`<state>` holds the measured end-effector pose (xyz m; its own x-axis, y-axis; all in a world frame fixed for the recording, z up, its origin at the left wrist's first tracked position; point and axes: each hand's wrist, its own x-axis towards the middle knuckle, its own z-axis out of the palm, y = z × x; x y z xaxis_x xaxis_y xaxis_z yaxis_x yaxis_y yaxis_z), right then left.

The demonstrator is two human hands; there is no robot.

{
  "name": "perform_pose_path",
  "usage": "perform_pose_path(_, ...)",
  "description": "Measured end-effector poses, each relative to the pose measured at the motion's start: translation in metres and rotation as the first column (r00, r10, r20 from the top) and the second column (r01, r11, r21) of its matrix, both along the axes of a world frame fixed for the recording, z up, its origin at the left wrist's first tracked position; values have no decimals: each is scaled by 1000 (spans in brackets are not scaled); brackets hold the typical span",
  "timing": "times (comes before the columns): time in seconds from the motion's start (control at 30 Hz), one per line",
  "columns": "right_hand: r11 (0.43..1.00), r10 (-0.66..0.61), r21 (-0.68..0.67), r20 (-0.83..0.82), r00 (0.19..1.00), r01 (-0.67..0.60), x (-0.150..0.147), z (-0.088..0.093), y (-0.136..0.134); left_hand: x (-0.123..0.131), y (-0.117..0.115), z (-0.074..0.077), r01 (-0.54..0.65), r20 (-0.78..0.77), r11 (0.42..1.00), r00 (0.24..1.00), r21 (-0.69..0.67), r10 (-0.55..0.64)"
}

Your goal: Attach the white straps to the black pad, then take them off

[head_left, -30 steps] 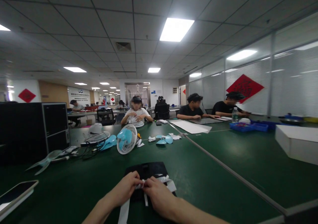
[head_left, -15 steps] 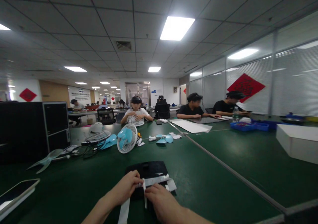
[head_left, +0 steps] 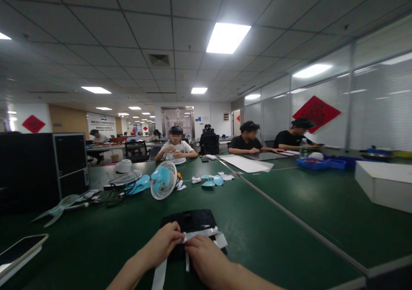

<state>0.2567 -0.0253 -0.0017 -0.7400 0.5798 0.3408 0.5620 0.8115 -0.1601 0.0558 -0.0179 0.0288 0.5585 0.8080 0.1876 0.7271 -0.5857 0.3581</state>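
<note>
A flat black object [head_left: 201, 218] lies on the table in front of me, its kind unclear. Across it runs a whitish strip [head_left: 206, 232], like a band or tape, with a loose flap at its right end. My left hand [head_left: 166, 240] pinches the strip near its left part. Close beside it, my right hand [head_left: 206, 255] has its fingers closed at the same spot, where a narrow white piece [head_left: 187, 262] hangs down between the hands. Another length of whitish strip [head_left: 160, 275] trails toward me below my left wrist. My fingertips hide what exactly they grip.
A phone-like device [head_left: 22, 255] lies at left, near a black computer case [head_left: 71, 161]. Farther back are a white fan with blue blades [head_left: 163, 180], a blue fan blade [head_left: 212, 180] and cables. At right stand a white box [head_left: 383, 187] and blue trays [head_left: 317, 163]. Several people sit beyond.
My right hand has moved slightly up and left, its fingers now covering more of the narrow white piece's upper part. My left hand stays at the strip. The view has shifted slightly.
</note>
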Motion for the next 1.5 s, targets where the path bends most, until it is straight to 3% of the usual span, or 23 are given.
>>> perform_pose_path(0.23,992,-53,-119,-66,996,45,4,14,7,-5,-4,9,0,-1,996,1000,-89,0)
perform_pose_path(0.43,964,-228,-164,-112,967,209,36,19,21,-18,-1,9,-31,23,987,999,-159,35)
perform_pose_path(0.53,955,-255,-180,-80,964,237,51,21,28,-24,3,7,-42,38,986,998,-158,49)
perform_pose_path(0.97,941,-289,-211,-100,952,264,58,23,31,-60,25,-16,-374,-60,897,927,-235,371)
perform_pose_path(1.17,947,-293,-169,-109,950,273,57,20,34,-71,28,-18,-318,-18,898,945,-304,328)
perform_pose_path(1.5,909,-401,-171,-98,911,381,51,40,36,-77,31,-18,-333,-13,908,940,-256,341)
